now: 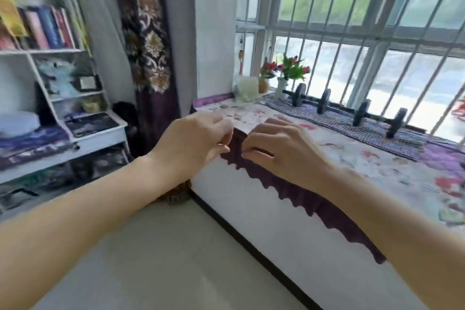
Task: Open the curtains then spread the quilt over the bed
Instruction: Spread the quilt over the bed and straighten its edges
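Note:
A dark purple curtain [148, 58] with pale floral medallions hangs gathered at the left of the barred window [352, 20], which is uncovered. A floral cover [377, 158] with a dark purple frill [302, 196] lies over the window ledge. My left hand [193, 143] and my right hand [279, 151] are close together at the ledge's near edge. Both pinch the cover's edge where the frill begins. No bed or quilt is in view.
Two black dumbbells [312, 99] rest on a checked mat along the window. Flower vases [289, 75] and a pale bag stand in the ledge's far corner. A white bookshelf desk [75, 98] with books fills the left. Pale floor [163, 259] lies below.

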